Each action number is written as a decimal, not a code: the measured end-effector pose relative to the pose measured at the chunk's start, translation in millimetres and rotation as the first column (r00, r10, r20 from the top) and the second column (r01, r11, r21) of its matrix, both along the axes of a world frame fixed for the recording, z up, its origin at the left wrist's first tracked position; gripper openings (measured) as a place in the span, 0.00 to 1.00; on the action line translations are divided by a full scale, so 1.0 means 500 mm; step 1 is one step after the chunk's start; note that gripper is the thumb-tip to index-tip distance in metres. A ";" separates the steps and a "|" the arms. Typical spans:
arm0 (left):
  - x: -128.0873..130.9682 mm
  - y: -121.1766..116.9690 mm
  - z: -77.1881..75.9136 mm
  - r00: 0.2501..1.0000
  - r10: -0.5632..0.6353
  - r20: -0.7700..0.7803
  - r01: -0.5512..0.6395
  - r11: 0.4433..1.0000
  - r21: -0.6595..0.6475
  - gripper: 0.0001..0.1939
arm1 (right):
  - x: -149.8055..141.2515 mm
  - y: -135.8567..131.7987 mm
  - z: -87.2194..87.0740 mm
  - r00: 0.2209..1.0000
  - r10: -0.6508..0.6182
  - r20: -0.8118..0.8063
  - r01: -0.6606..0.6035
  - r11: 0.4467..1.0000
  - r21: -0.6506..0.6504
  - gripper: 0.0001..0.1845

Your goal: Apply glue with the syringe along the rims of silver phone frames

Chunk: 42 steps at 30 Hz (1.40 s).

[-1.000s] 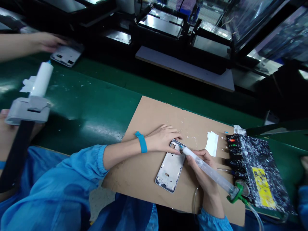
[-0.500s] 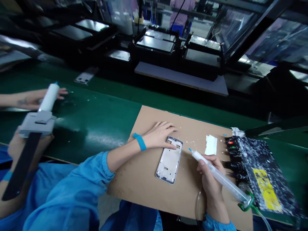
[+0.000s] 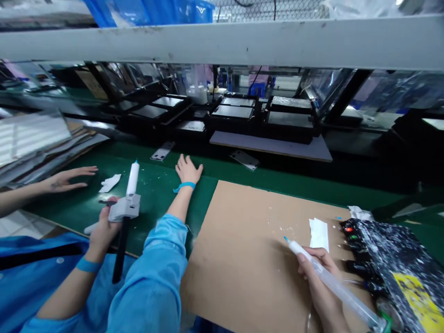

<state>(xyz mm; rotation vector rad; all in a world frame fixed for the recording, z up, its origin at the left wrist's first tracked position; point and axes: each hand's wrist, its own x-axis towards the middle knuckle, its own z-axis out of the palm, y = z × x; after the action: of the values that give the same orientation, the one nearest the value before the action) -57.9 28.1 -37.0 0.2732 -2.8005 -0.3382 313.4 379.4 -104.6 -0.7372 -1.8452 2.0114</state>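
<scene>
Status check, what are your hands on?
Right hand gripping syringe, tip over cardboard mat. Left hand open on green belt. Phone frame at belt's far edge.

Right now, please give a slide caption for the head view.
Right hand holds a syringe above cardboard; left hand lies on a green bench.

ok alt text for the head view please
A person's right hand holds a clear syringe over a cardboard sheet, while their left hand, with a blue wristband, rests on a green work surface. Beside them, a co-worker's hand grips a white cartridge dispenser.
</scene>
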 end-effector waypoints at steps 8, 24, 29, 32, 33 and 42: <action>-0.082 -0.188 0.062 0.976 0.215 -0.021 -0.216 0.974 -0.063 0.47 | -0.003 -0.041 0.060 0.992 -0.102 0.074 0.101 0.995 0.015 0.28; 0.041 -0.152 0.099 0.978 0.099 -0.185 -0.082 0.992 0.098 0.32 | -0.042 -0.052 0.066 0.989 -0.142 -0.037 0.137 0.984 -0.113 0.24; 0.172 -0.062 0.052 0.963 -0.250 -0.099 0.266 0.941 0.211 0.33 | -0.044 -0.043 0.055 0.995 -0.030 -0.091 0.022 0.996 -0.092 0.22; 0.230 -0.007 0.025 0.859 -0.512 0.023 0.490 0.833 0.259 0.38 | -0.049 -0.033 0.045 0.992 -0.012 -0.128 0.001 0.996 -0.087 0.22; 0.240 0.008 0.020 0.819 -0.570 0.061 0.537 0.800 0.266 0.40 | -0.050 -0.032 0.045 0.990 -0.005 -0.141 -0.009 0.995 -0.097 0.22; 0.266 0.160 -0.011 0.693 -0.699 0.175 0.689 0.714 0.121 0.31 | -0.055 -0.038 0.046 0.980 0.009 -0.197 -0.045 0.982 -0.181 0.25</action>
<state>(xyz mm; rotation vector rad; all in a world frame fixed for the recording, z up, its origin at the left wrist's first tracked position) 75.3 108.0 -42.5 -0.8370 -2.9919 -0.5642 286.1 360.6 -81.6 -0.5408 -1.5827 2.2073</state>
